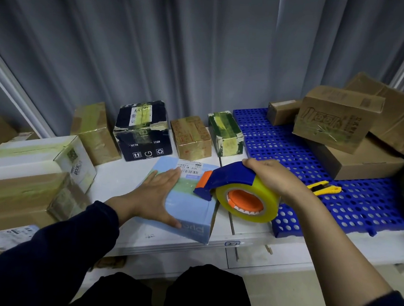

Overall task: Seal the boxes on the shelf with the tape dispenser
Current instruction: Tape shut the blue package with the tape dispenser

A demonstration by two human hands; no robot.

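Left hand [155,195] lies flat on top of the light blue box [187,207], fingers straight and together, thumb spread toward the near edge. Right hand [273,180] grips the tape dispenser [230,176], fingers curled over its blue guard and the wrist above the yellow tape roll [269,194]. The dispenser's orange-and-blue nose sits at the right edge of the box top, where a greenish tape strip crosses the lid. The box stands at the front edge of the white shelf [114,175], label on its far side.

Back row, left to right:
- taped brown box [96,132]
- black box [142,133]
- small brown box [190,139]
- green-and-white box [225,133]

All four carry tape. A white box [39,154] sits on brown cartons at far left. At right, a blue perforated mat [293,148] holds a stack of brown cartons [336,117] and a yellow utility knife [324,186], just beyond the right wrist.
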